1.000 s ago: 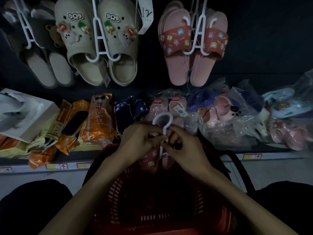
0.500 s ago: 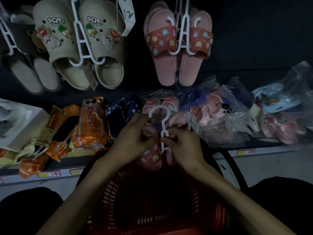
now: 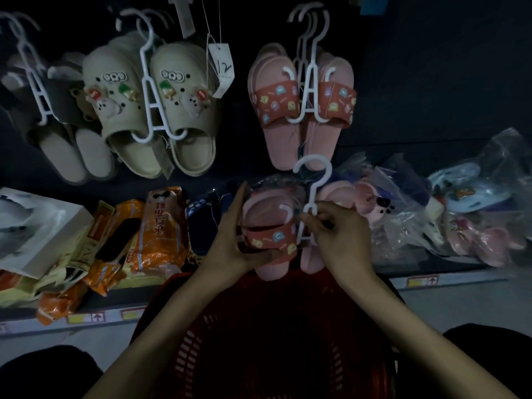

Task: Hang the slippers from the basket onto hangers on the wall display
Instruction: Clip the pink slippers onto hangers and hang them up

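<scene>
Left hand (image 3: 233, 240): grips the pink slipper (image 3: 267, 208), thumb under its red strap.
Right hand (image 3: 342, 240): pinches the white hanger (image 3: 311, 209) beside that slipper.
Change: both now raised higher above the red basket (image 3: 259, 341).

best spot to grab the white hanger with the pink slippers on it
Pinch the white hanger by its straight stem just under the hook, coming from the right, where the right hand pinches it. That leaves the open hook free for hanging, and the pink slippers crowd the lower arms.
</scene>
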Tool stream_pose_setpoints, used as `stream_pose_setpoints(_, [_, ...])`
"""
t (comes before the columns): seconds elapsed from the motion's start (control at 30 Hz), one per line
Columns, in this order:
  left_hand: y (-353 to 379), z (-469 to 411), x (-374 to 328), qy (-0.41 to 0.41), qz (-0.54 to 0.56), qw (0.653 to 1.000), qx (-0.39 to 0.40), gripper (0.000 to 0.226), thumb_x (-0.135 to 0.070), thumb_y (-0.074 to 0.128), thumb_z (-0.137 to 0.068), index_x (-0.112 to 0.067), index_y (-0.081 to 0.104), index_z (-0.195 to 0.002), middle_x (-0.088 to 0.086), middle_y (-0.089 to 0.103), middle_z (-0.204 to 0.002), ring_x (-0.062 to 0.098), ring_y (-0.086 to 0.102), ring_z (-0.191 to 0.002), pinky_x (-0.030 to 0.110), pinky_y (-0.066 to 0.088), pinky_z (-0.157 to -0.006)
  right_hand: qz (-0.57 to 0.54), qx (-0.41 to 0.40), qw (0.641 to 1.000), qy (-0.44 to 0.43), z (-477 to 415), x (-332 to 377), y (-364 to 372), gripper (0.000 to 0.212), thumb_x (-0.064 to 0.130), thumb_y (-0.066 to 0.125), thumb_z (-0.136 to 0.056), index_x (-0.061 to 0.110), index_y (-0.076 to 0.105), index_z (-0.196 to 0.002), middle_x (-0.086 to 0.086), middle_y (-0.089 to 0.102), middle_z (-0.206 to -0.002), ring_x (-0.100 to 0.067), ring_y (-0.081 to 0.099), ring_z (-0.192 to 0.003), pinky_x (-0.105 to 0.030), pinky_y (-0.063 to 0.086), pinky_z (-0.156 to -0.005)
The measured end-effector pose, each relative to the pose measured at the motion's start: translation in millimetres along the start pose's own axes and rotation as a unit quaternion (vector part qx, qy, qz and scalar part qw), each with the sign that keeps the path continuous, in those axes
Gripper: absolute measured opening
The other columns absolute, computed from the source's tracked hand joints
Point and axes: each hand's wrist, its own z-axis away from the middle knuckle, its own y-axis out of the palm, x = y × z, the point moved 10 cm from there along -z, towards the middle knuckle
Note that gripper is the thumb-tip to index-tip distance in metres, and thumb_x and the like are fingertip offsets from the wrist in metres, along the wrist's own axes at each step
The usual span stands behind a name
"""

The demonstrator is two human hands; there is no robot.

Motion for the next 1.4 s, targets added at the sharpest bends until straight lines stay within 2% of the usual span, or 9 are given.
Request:
stream_pose_setpoints(0.17, [2.6, -24.4, -21.5, 0.011, 0.026, 0.999, -0.035, 0.112, -0.011, 0.090, -0.080, -0.047, 0.021, -0.161, -0.020, 0.047, -0.153, -0.009, 0.056, -0.129, 0.020, 0.057, -0.095, 0.050, -0.031, 0.998, -0.020, -26.1, 15.7, -23.5, 0.011, 0.032, 0.071, -0.095, 0.029, 0.077, -0.087, 0.014, 0.070, -0.069, -0.002, 0.064, -0.068, -0.019, 0.043, -0.059])
stream_pose_setpoints(0.3, [-1.3, -51.5, -40.1, 0.026, 0.041, 0.996, -0.070, 0.105, -0.006, 0.090, -0.077, -0.034, 0.030, -0.159, -0.026, 0.051, -0.139, -0.009, 0.062, -0.116, 0.017, 0.058, -0.084, 0.083, -0.051, 0.995, -0.037, -53.2, 32.5, -44.9, 0.020, 0.039, 0.066, -0.097, 0.027, 0.076, -0.084, 0.011, 0.066, -0.062, -0.008, 0.060, -0.060, -0.033, 0.044, -0.056])
stream_pose_setpoints(0.47, [-8.5, -78.7, -76.2, 0.081, 0.060, 0.988, -0.114, 0.092, -0.004, 0.089, -0.080, -0.022, 0.037, -0.154, -0.011, 0.059, -0.141, 0.006, 0.066, -0.120, 0.032, 0.062, -0.092, 0.121, -0.081, 0.988, -0.045, -85.4, 54.8, -66.5, 0.024, 0.040, 0.064, -0.098, 0.026, 0.075, -0.081, 0.010, 0.062, -0.057, -0.010, 0.060, -0.059, -0.029, 0.041, -0.053])
stream_pose_setpoints(0.67, [-10.9, -111.0, -108.6, 0.131, 0.067, 0.978, -0.149, 0.085, -0.023, 0.083, -0.077, -0.035, 0.045, -0.151, -0.012, 0.060, -0.143, 0.008, 0.064, -0.126, 0.037, 0.061, -0.097, 0.112, -0.120, 0.986, -0.042, -127.8, 63.6, -79.1, 0.052, 0.047, 0.067, -0.093, 0.018, 0.057, -0.052, 0.004, 0.055, -0.048, -0.010, 0.052, -0.048, -0.029, 0.029, -0.049])
stream_pose_setpoints(0.83, [-10.1, -135.7, -114.3, 0.136, 0.066, 0.968, -0.198, 0.093, -0.046, 0.082, -0.062, -0.042, 0.046, -0.148, -0.004, 0.057, -0.140, 0.013, 0.064, -0.124, 0.044, 0.059, -0.100, 0.070, -0.119, 0.990, -0.002, -165.0, 58.3, -77.7, 0.047, 0.041, 0.071, -0.091, 0.024, 0.057, -0.050, 0.006, 0.058, -0.052, -0.012, 0.058, -0.053, -0.025, 0.035, -0.053])
stream_pose_setpoints(1.17, [-26.5, -180.3, -140.6, 0.178, 0.114, 0.949, -0.232, 0.091, -0.026, 0.081, -0.056, -0.030, 0.054, -0.143, 0.006, 0.061, -0.137, 0.025, 0.067, -0.120, 0.051, 0.062, -0.093, 0.041, -0.133, 0.990, 0.001, -212.1, 76.2, -85.2, 0.037, 0.036, 0.075, -0.086, 0.008, 0.066, -0.064, -0.002, 0.062, -0.061, -0.020, 0.063, -0.061, -0.025, 0.040, -0.053])
stream_pose_setpoints(1.23, [-32.8, -183.4, -146.8, 0.188, 0.118, 0.944, -0.244, 0.081, -0.025, 0.079, -0.056, -0.038, 0.058, -0.133, 0.005, 0.065, -0.131, 0.025, 0.069, -0.116, 0.050, 0.063, -0.089, 0.053, -0.136, 0.989, 0.000, -218.8, 84.5, -84.0, 0.038, 0.034, 0.075, -0.085, 0.008, 0.062, -0.060, -0.003, 0.057, -0.057, -0.020, 0.057, -0.057, -0.026, 0.036, -0.051])
stream_pose_setpoints(1.3, [-37.0, -185.0, -147.2, 0.187, 0.121, 0.943, -0.249, 0.075, -0.019, 0.078, -0.059, -0.050, 0.056, -0.123, -0.001, 0.068, -0.124, 0.020, 0.071, -0.111, 0.045, 0.064, -0.088, 0.071, -0.139, 0.988, -0.008, -223.3, 91.3, -79.7, 0.043, 0.034, 0.073, -0.087, 0.010, 0.055, -0.055, -0.003, 0.049, -0.054, -0.021, 0.050, -0.054, -0.026, 0.031, -0.049])
stream_pose_setpoints(1.4, [-40.8, -180.4, -139.1, 0.175, 0.145, 0.941, -0.249, 0.075, -0.010, 0.075, -0.061, -0.044, 0.053, -0.125, -0.010, 0.069, -0.120, 0.010, 0.072, -0.106, 0.035, 0.063, -0.084, 0.084, -0.139, 0.986, -0.025, -223.7, 95.7, -67.1, 0.048, 0.035, 0.072, -0.088, 0.015, 0.046, -0.054, -0.002, 0.045, -0.056, -0.018, 0.047, -0.051, -0.025, 0.029, -0.048])
